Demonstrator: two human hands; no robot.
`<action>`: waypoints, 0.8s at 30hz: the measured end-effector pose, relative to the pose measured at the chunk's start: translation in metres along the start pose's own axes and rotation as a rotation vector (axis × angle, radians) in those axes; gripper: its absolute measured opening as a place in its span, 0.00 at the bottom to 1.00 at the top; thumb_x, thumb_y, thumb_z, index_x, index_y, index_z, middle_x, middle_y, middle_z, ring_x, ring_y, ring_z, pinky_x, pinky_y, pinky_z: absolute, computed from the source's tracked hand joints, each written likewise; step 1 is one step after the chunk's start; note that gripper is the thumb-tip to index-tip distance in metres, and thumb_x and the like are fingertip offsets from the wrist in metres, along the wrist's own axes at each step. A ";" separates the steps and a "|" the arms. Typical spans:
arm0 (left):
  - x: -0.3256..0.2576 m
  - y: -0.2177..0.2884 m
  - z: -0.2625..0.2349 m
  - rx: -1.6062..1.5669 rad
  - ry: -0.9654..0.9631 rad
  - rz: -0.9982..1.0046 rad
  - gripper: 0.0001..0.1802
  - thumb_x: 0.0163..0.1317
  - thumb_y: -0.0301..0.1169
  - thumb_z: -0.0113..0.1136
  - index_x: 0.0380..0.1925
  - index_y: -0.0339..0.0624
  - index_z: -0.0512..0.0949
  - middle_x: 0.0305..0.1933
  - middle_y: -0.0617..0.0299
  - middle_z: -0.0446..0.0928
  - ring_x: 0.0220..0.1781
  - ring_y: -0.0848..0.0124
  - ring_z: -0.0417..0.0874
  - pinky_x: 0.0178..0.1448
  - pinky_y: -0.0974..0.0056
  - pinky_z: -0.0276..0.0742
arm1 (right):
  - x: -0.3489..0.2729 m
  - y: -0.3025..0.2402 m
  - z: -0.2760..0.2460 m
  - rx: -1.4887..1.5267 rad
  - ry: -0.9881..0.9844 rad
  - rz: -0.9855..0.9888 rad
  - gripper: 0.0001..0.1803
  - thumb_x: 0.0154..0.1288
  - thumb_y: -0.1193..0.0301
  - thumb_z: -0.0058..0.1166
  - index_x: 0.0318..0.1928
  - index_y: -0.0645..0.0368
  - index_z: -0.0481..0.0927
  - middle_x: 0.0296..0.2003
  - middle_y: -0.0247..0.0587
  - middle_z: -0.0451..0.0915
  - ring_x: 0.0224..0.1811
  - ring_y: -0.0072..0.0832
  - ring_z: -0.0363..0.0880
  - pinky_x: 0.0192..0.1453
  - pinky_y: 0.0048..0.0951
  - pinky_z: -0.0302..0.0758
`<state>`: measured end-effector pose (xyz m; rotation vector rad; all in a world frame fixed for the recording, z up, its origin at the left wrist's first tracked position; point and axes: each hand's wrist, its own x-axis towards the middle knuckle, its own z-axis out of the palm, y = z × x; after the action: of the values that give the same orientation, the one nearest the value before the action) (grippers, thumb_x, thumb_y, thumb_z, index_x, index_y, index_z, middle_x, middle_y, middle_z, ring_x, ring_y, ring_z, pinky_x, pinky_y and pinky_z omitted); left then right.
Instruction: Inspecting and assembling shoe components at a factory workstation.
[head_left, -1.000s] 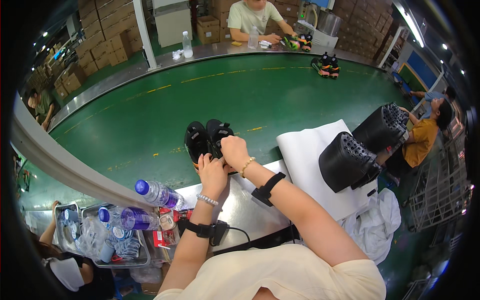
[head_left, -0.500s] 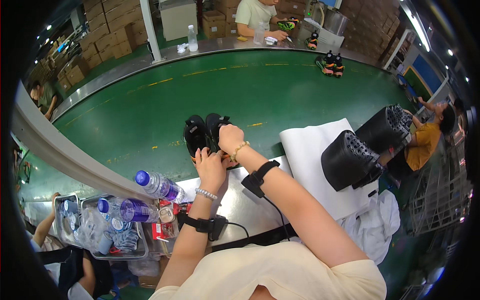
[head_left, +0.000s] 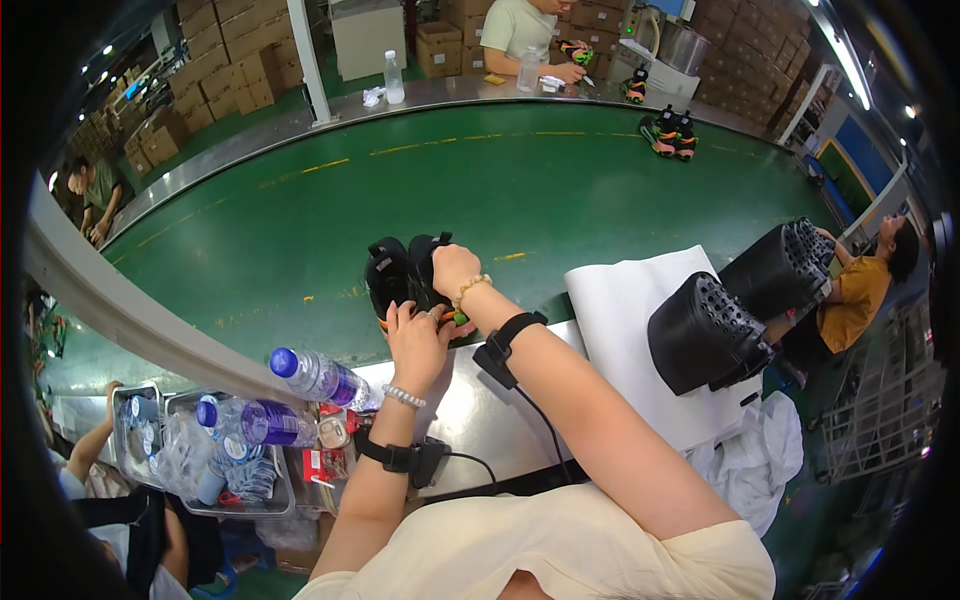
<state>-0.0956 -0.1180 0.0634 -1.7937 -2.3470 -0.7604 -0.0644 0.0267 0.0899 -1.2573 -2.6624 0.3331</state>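
A pair of black sneakers (head_left: 388,278) with orange and green trim stands on the green belt in front of me. My right hand (head_left: 456,270) is closed on the right-hand sneaker (head_left: 422,250) near its opening, its fingertips hidden by the back of the hand. Lower down, my left hand (head_left: 414,345) grips the same sneaker's near end, its fingers bent over the orange edge. A bit of green and pink shows at the toe between my hands. Both forearms wear black straps with cables.
To the right, two black perforated boot-shaped objects (head_left: 692,335) stand on a white sheet (head_left: 625,300). Bottles (head_left: 318,375) and metal trays (head_left: 285,490) sit left, beside a pale curved post (head_left: 150,310). Across the belt, a worker handles a shoe; more sneakers (head_left: 668,135) lie there.
My right hand has shifted slightly left over the sneaker, and more of the green and pink toe shows. The view has moved a little. The far worker's shoe is tilted differently.
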 end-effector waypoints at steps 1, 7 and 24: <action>0.000 0.000 0.000 -0.001 -0.001 -0.006 0.17 0.56 0.38 0.56 0.42 0.43 0.80 0.36 0.59 0.80 0.57 0.57 0.68 0.70 0.50 0.47 | 0.000 0.003 0.000 0.014 0.026 -0.034 0.09 0.48 0.71 0.57 0.32 0.61 0.82 0.32 0.52 0.81 0.37 0.44 0.82 0.42 0.39 0.80; -0.028 -0.014 -0.031 0.097 0.178 -0.218 0.27 0.54 0.32 0.61 0.53 0.33 0.69 0.62 0.33 0.59 0.63 0.40 0.60 0.67 0.48 0.56 | -0.050 0.000 -0.019 0.322 -0.019 -0.191 0.10 0.52 0.63 0.58 0.33 0.54 0.83 0.34 0.49 0.82 0.39 0.42 0.81 0.44 0.38 0.77; -0.083 0.012 -0.025 -0.222 0.126 -0.336 0.14 0.53 0.22 0.55 0.41 0.30 0.71 0.57 0.41 0.61 0.45 0.43 0.77 0.47 0.51 0.76 | -0.173 0.031 0.025 0.299 0.247 -0.335 0.24 0.54 0.61 0.58 0.53 0.54 0.77 0.64 0.63 0.57 0.68 0.54 0.52 0.68 0.42 0.57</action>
<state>-0.0650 -0.2000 0.0594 -1.3808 -2.5966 -1.1798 0.0612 -0.0916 0.0465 -0.7013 -2.4389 0.4681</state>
